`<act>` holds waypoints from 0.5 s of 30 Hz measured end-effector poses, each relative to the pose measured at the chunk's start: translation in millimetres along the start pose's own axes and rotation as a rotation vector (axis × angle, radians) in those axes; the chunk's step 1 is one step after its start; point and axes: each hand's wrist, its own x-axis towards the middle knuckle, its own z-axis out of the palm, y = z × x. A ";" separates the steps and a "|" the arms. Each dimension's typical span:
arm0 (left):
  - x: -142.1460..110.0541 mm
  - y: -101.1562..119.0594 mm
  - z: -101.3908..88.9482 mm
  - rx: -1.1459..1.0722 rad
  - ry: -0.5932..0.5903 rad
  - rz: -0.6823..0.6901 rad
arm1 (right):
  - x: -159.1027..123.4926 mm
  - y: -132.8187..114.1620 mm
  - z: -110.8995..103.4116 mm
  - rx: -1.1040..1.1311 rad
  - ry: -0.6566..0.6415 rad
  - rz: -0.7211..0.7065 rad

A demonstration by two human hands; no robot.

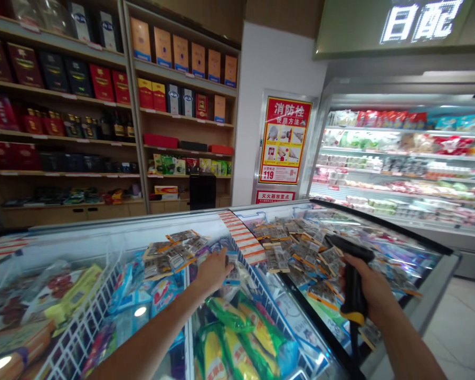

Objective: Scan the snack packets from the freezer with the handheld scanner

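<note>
Reaching forward over the chest freezer (328,364) in the head view, my left hand (210,273) has its fingers (222,258) bent down over a small packet (233,273) with a blue lower edge. I cannot tell whether they pinch it or only rest on it. The packet lies at my fingertips, partly covered by them, above the glass over the bagged corn (237,338).

My right hand (374,290) is wrapped firmly round the grip of a black scanner (354,287). The grip stands roughly upright, with a yellow band at its foot and a cable running down; the head is turned left and slightly away from me, over the larger spread of packets (306,245).

What matters most is the sideways gap: the packet under my left fingers is well apart from the scanner, off to its left, and my left hand is much the nearer. Between them lie the red-striped strip (243,237), the dark freezer edge and part of the larger spread. A smaller pile of similar packets (174,252) sits just left of my left hand.
</note>
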 end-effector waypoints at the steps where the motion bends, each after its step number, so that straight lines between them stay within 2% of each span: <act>1: 6.6 2.7 6.1 -0.112 0.006 -0.017 | -0.7 0.0 2.1 0.006 -0.013 0.002; 5: 43.5 16.1 29.5 -0.644 0.067 -0.177 | -6.7 1.5 13.7 0.046 -0.074 0.026; 10: 81.6 27.7 43.9 -1.338 0.113 -0.182 | -20.1 11.2 45.1 0.102 -0.255 0.085; 12: 91.0 31.6 48.9 -1.499 0.125 -0.199 | -24.0 19.1 62.0 0.108 -0.311 0.121; 15: 101.0 35.7 58.7 -1.600 0.125 -0.201 | -27.5 34.3 83.8 0.104 -0.349 0.159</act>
